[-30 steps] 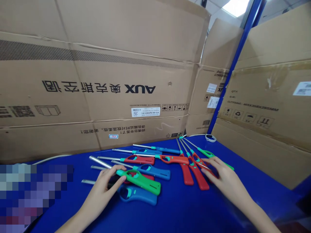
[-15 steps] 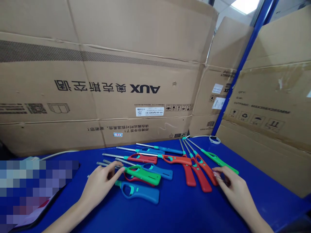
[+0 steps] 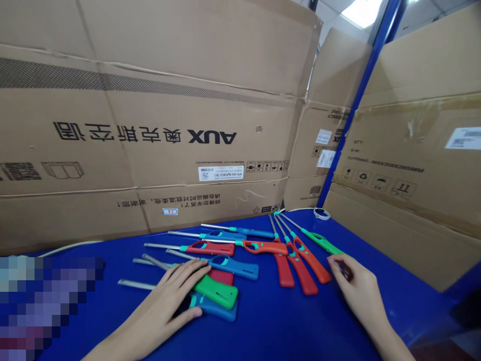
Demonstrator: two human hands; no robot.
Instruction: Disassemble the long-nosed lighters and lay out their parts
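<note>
Several gas lighters with long metal tubes lie on the blue table. My left hand (image 3: 169, 296) lies over the left group, fingers stretched out and thumb apart. Under its fingers is a green lighter (image 3: 221, 292), resting partly on a blue lighter (image 3: 216, 307). A red lighter (image 3: 225, 277) shows beside the fingers, partly covered. My right hand (image 3: 356, 281) is at the right with its fingers curled in, close to the handle of another green lighter (image 3: 319, 240). That handle's end is behind the hand. Whether the fingers grip anything is hidden. An orange lighter (image 3: 311, 260) lies just left of it.
More lighters lie further back, including a red lighter (image 3: 210, 247), another orange lighter (image 3: 266, 247) and a blue lighter (image 3: 255, 232). A white wristband (image 3: 321, 214) sits in the back corner. Cardboard panels (image 3: 158, 165) wall off the back and right. A blurred-out area covers the lower left.
My left hand has gone from pinching at the green lighter's front to lying spread over it. That lighter has shifted down against the blue one. The view has swung slightly to the right.
</note>
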